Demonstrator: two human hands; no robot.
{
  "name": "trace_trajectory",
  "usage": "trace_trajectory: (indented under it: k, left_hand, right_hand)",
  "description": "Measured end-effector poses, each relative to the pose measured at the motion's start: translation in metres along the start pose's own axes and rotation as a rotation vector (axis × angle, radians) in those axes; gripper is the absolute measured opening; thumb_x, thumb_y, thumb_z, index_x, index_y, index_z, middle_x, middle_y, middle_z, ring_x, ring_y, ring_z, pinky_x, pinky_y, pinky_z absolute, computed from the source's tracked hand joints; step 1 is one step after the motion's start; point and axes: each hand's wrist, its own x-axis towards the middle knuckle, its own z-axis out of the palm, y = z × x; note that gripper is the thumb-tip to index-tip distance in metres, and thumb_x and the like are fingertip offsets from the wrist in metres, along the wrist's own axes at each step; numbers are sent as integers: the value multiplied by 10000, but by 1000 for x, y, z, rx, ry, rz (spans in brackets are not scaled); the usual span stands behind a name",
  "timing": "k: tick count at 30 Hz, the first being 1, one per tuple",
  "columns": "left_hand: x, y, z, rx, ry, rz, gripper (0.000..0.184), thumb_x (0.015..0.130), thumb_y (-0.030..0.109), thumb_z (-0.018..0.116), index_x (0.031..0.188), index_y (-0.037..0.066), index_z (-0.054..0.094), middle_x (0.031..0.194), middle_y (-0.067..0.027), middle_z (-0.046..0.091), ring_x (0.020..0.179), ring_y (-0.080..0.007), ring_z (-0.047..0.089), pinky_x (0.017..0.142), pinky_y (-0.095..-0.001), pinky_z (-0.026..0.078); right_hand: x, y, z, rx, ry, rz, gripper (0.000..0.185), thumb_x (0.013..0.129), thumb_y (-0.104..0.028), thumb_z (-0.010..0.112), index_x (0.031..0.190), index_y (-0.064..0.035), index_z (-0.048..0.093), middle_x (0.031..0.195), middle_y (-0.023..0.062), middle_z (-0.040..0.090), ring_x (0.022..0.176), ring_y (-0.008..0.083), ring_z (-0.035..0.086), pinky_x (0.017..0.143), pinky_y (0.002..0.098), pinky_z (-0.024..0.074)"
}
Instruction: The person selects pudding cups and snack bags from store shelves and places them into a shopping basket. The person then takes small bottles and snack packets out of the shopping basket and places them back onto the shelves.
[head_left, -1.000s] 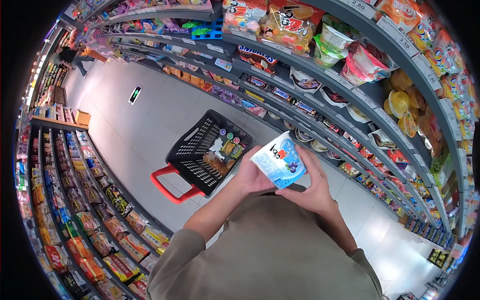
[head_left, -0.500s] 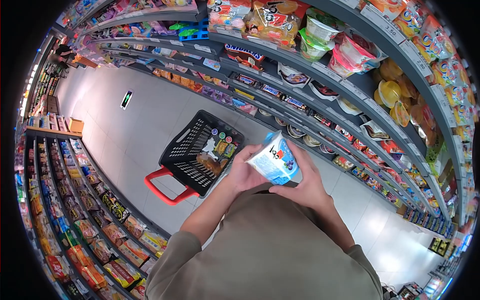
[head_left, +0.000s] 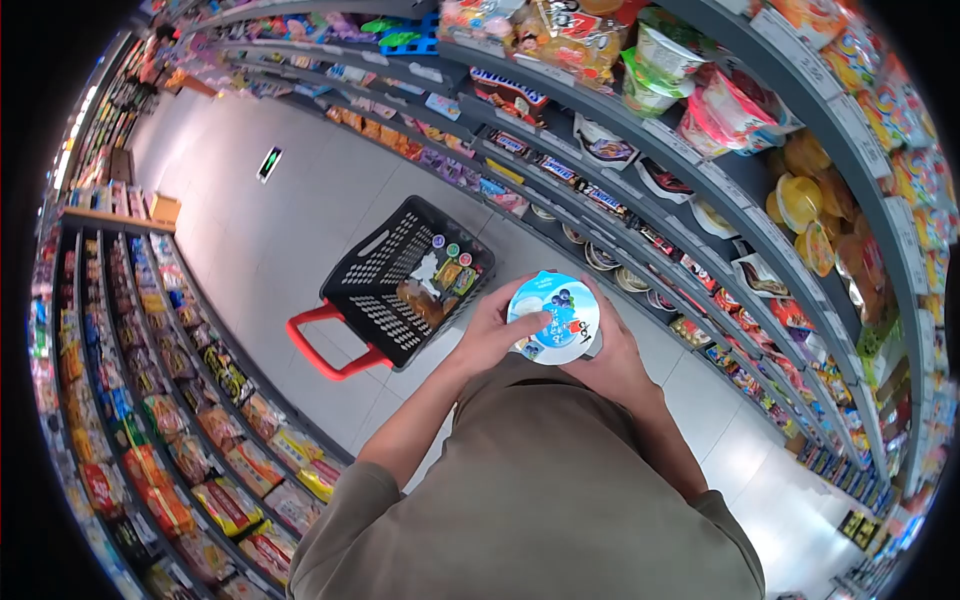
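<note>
In front of my chest is a blue-and-white snack cup (head_left: 565,300) with blueberries printed on its lid. The lid faces up toward me. My left hand (head_left: 492,325) grips the cup from its left side, the thumb lying across the lid. On the other side, my right hand (head_left: 618,360) is wrapped round the cup's wall, its fingers partly hidden behind it. A black shopping basket (head_left: 350,275) with a red handle (head_left: 322,342) stands on the floor to the left of my hands. Several small packaged items (head_left: 450,275) lie inside it.
Curved shelves (head_left: 690,150) on the right hold cups, Snickers bars (head_left: 570,170) and jelly packs (head_left: 800,205). Another rack (head_left: 200,420) of bagged snacks runs along the left. Tiled floor (head_left: 250,220) lies between them, with a green-arrow floor sign (head_left: 270,163).
The cup has turned in my hands, from its printed side showing to its lid facing me. My left thumb has moved onto the lid. The view has shifted slightly.
</note>
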Motion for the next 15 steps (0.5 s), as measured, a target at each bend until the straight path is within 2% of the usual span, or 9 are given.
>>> trace_trajectory:
  k: [5,7,9,11,13,15]
  left_hand:
    - [-19,-29,-9,-48,211,-49,558,869,126,728,1359,-16,503,1225,-75,607,1084,-141,594,936,-294,480]
    - [-28,-46,-15,133,288,85,523,845,148,741,1318,18,561,1263,-116,541,1135,-193,566,946,-318,468]
    - [-41,-61,-24,273,379,126,555,819,172,754,1324,43,562,1261,-149,538,1156,-242,557,962,-332,465]
    - [-57,-69,-36,315,440,127,563,814,154,750,1330,40,555,1270,-137,528,1155,-230,552,968,-325,460]
    - [-69,-73,-54,357,494,142,571,810,136,746,1335,37,548,1279,-126,519,1154,-218,546,973,-317,455]
    - [-81,-74,-74,403,558,108,609,778,166,761,1334,37,546,1279,-146,518,1163,-245,544,975,-331,456]
  right_hand:
    - [12,3,6,113,-106,-51,1152,625,-265,897,1521,-52,206,1496,191,359,1349,373,414,1069,447,404]
    - [23,-3,12,-110,-240,-198,1187,614,-299,903,1527,-52,186,1522,188,314,1372,380,375,1075,459,393]
    - [32,-3,29,-149,-313,-254,1187,606,-306,903,1526,-56,197,1516,191,316,1368,382,377,1073,449,398]
    - [44,-8,48,-231,-480,-249,1178,604,-305,899,1526,-61,208,1514,197,309,1372,387,367,1065,446,408]
    - [51,-16,73,-273,-541,-261,1161,610,-320,890,1526,-75,220,1506,197,310,1367,388,370,1057,444,419]
    - [58,-26,102,-355,-625,-257,1162,613,-357,883,1529,-89,219,1505,194,309,1360,391,378,1048,447,427]
